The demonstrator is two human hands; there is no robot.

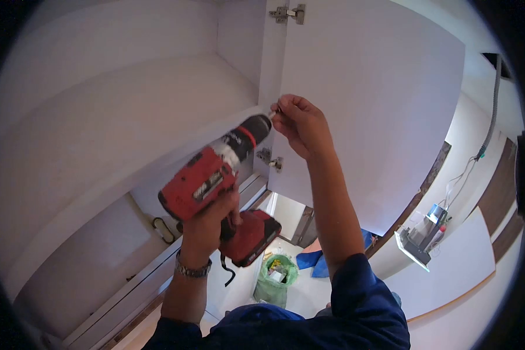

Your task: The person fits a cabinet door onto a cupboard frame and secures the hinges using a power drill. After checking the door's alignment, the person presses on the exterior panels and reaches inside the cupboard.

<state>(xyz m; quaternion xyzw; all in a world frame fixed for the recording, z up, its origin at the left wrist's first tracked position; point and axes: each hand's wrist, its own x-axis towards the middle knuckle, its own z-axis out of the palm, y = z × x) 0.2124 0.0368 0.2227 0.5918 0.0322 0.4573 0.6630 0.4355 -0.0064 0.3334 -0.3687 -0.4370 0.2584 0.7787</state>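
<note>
A red and black cordless drill (pixel 201 184) is held by its handle in my left hand (pixel 210 224), its chuck pointing up and to the right. My right hand (pixel 297 125) pinches at the bit (pixel 273 114) in front of the chuck; whether a small fastener is between the fingertips cannot be made out. Behind my right hand stands an open white cabinet door (pixel 367 105). An upper hinge (pixel 287 14) and a lower hinge (pixel 269 159) join it to the cabinet side.
Shelves of the white cabinet (pixel 128 105) fill the left. Below are a green bag (pixel 271 290) with rubbish and a blue cloth (pixel 314 263). At right, a grey conduit (pixel 494 105) hangs above a small shelf (pixel 411 251) with items.
</note>
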